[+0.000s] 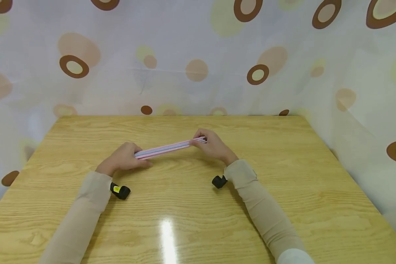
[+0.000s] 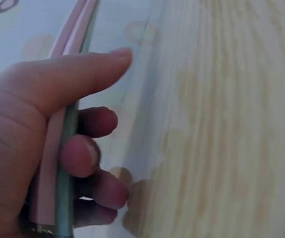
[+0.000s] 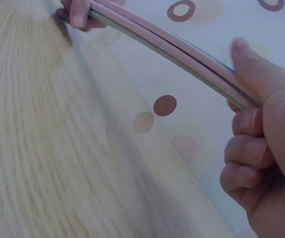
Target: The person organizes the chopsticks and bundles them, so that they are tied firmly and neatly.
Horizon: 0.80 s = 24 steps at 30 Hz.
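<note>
Pink layers, with a pale blue one showing between them, run along the slim bundle [image 1: 163,149] that we hold by both ends above the counter [image 1: 184,194]. Our left grip [image 1: 123,157] is curled round one end; in the left wrist view its thumb crosses over the bundle while the fingers bend round the other side, and a green layer lies against the pink. Our right grip [image 1: 212,146] is clasped on the opposite end, thumb on one side and bent fingers on the other, with several thin tips showing just past the hold. Seen from the head, the bundle slants, its right end farther from us than its left; from the right wrist it looks gently bowed (what it is made of, we cannot tell).

Beige covers both our arms, the left sleeve [image 1: 76,216] and the right sleeve [image 1: 267,209]. Near each cuff sits a small black device, the left device [image 1: 121,191] bearing a yellow label, the right device [image 1: 219,182] plain. Wood grain marks the counter, and behind it hangs a pale covering [image 1: 171,84] patterned with brown rings and tan spots.
</note>
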### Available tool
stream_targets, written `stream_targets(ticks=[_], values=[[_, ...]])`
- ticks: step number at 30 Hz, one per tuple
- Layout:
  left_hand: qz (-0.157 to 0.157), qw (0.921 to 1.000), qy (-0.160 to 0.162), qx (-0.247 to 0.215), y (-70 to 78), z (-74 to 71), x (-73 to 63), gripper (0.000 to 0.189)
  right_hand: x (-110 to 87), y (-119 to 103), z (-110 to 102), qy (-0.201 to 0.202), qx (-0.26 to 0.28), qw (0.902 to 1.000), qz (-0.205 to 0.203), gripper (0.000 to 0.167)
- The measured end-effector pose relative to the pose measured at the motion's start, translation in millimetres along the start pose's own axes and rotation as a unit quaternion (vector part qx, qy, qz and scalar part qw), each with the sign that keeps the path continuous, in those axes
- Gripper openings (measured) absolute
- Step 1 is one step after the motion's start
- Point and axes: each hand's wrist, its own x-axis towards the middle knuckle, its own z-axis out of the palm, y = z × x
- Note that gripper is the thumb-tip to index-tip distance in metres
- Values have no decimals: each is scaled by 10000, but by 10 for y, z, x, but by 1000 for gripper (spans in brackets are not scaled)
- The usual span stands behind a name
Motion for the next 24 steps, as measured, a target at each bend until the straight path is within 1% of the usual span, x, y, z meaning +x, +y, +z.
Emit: stream_targets(ticks=[4, 5, 8, 13, 15, 19, 21, 24], values=[[224, 9983, 339, 423, 63, 15, 1, 30, -23, -43, -2, 331, 467, 9983, 67, 26], [256, 9977, 373, 495, 80, 20, 2, 30, -10, -2, 1, 408, 540, 9977, 44, 28], [289, 9966, 376, 681, 119, 33, 2, 26, -13, 25, 18, 677, 624, 9957, -59, 32], [382, 9944, 352, 921, 159, 50, 19, 26, -39, 19, 29, 1023, 640, 9927, 42, 31], [421, 9953, 306, 813, 184, 54, 27, 26, -41, 16, 29, 1151, 600, 9914, 138, 29], [439, 9981, 158, 413, 233, 54, 49, 25, -41, 14, 14, 1356, 526, 9891, 249, 26], [439, 9987, 80, 237, 255, 52, 57, 24, -43, 20, 3, 1418, 514, 9881, 296, 26], [372, 9993, 54, 42, 288, 47, 66, 20, -51, 32, -13, 1467, 480, 9873, 377, 25]])
